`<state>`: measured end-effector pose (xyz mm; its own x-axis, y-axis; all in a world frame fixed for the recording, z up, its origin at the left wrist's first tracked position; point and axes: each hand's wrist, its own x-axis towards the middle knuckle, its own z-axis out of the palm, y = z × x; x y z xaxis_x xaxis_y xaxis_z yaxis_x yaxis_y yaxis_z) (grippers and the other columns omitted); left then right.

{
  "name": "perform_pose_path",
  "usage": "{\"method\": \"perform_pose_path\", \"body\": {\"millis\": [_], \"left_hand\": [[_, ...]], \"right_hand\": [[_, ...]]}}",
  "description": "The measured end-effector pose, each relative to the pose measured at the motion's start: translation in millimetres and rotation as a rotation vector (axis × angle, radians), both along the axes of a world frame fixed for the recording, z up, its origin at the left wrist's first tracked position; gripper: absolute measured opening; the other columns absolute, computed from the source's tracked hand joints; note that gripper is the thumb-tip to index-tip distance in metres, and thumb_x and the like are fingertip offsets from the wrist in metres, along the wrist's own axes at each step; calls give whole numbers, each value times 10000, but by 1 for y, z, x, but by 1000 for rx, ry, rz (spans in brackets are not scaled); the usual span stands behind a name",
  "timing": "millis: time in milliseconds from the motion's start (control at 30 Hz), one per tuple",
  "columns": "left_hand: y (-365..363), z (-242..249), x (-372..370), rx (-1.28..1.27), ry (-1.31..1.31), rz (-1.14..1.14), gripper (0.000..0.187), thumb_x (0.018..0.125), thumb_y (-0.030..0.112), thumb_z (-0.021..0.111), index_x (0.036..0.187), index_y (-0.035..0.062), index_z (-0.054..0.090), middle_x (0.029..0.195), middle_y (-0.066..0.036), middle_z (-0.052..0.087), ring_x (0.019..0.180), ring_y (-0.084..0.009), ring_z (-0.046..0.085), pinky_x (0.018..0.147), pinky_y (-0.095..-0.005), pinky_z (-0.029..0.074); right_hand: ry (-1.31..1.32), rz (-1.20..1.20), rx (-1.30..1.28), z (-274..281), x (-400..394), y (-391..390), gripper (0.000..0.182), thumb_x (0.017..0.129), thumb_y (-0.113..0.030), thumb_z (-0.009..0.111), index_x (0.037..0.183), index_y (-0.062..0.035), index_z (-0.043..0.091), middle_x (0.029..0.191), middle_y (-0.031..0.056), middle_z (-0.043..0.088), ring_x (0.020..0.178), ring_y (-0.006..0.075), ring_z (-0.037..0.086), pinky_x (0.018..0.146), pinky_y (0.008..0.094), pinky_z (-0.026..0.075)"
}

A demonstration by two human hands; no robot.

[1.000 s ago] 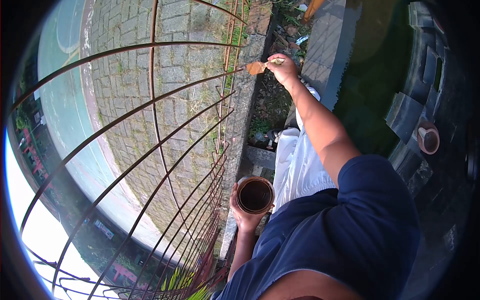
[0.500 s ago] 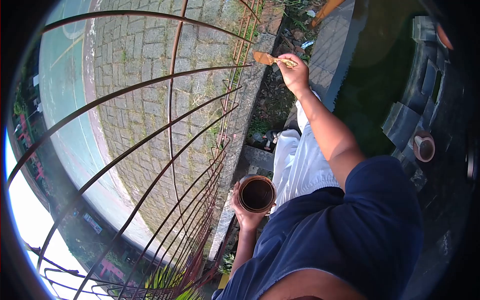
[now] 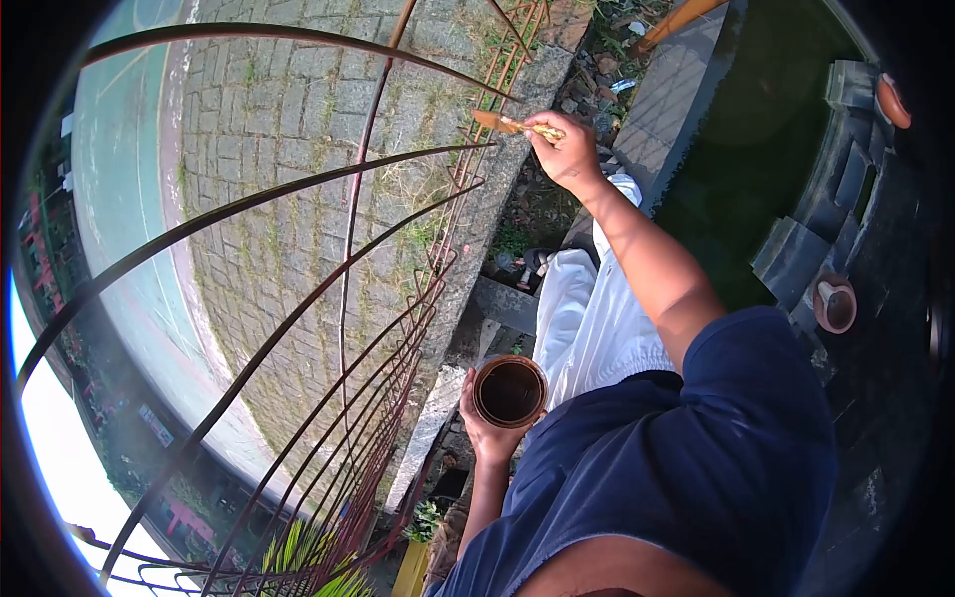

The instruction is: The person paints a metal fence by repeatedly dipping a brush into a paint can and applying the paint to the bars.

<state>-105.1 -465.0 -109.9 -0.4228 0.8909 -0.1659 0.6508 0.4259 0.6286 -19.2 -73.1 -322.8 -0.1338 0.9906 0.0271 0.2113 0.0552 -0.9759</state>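
Note:
A round can with dark contents is held upright in my left hand, its open top facing up near my waist. My right hand is stretched out ahead, with its fingers closed round the handle of a paintbrush. The brush's brownish bristles point left, at the lower part of the rusty metal fence; whether they touch a bar I cannot tell. Beneath the brush runs a concrete ledge.
Curved fence bars span the left side, with grey paving beyond. Dark green water lies to the right, edged by stone slabs. A clay pot sits at the far right. Spiky leaves are at the bottom.
My right hand and the brush have moved left and slightly down, closer to the fence bars. The view has shifted a little. My left hand still holds the can.

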Motion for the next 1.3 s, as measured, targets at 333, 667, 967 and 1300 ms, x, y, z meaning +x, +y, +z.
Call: {"method": "perform_pose_path", "body": {"millis": [333,667,967,1300], "left_hand": [[0,-5,-10,-81,-4,-3,1389,477,527,1008,1490,-25,234,1493,-245,442,1371,-399,470,1170,-527,330],[8,-3,-13,-138,-1,-36,1404,480,491,1016,1499,-10,192,1506,-264,423,1398,-408,439,1170,-534,336],[9,-24,-17,-201,-89,-38,1396,482,447,1026,1488,20,157,1528,-269,372,1404,-405,438,1198,-532,332],[13,-30,-14,-209,-122,-57,1389,490,396,1036,1492,1,161,1512,-261,387,1381,-378,465,1173,-518,370]], "right_hand": [[-236,320,334,13,4,-21,177,866,-44,686,1029,-109,712,957,95,711,840,329,708,712,413,588],[-218,267,330,0,14,-26,169,869,24,681,1007,-70,702,953,115,711,866,304,723,747,359,579],[283,-52,-333,-93,-3,-10,100,912,-10,726,1006,-41,715,962,15,744,882,82,679,771,279,558],[-260,265,118,-91,-6,-16,216,895,-74,644,1093,-122,718,1087,69,711,926,299,727,774,407,597]]}}
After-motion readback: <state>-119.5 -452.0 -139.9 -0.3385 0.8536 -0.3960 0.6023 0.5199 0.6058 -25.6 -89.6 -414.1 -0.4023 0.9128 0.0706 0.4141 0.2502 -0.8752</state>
